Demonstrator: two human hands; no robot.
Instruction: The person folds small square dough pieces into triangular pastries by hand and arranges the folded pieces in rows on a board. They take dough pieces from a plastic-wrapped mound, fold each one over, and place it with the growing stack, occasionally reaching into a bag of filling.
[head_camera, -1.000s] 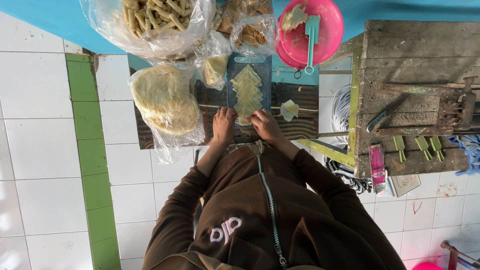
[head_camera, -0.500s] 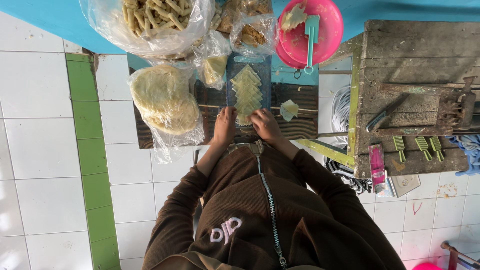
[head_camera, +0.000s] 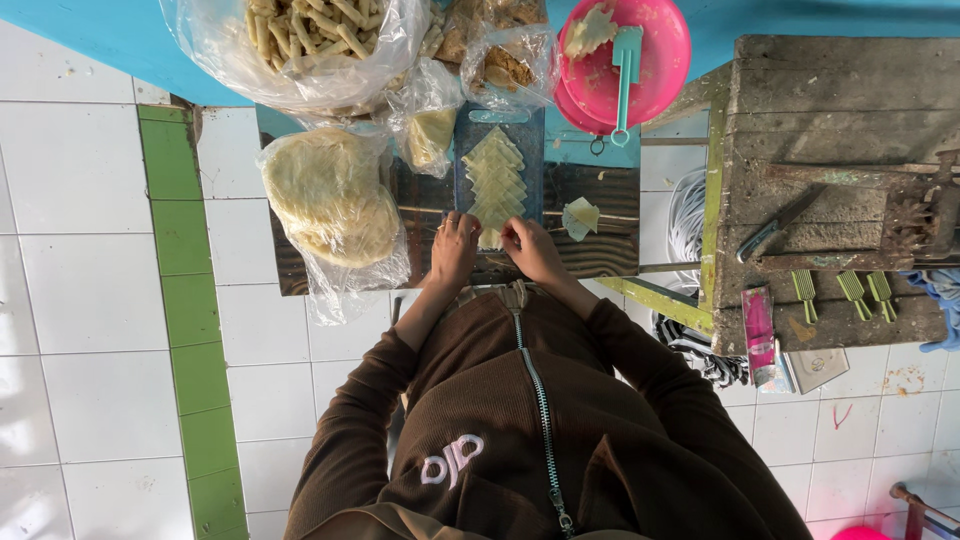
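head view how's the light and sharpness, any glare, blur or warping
Head view: even daylight, soft shadows. Glare whitens the floor tiles and shines off the plastic bags. Left hand, right hand and the dough pieces on the board read sharp, no motion blur. Wide-lens distortion bends tile lines and the wooden bench near the edges.

Brown ribbed zip-up jacket, long sleeves to the wrists, grey metal zipper, pale looping emblem on the front

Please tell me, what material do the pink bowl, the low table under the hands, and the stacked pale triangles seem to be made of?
Pink bowl: probably plastic, smooth and evenly coloured with a slight sheen. Low table: dark wood, with visible slats and grain, worn matte. Pale triangles: likely thin dough sheets, soft and matte yellowish; both hands, left hand and right hand, touch the nearest one.
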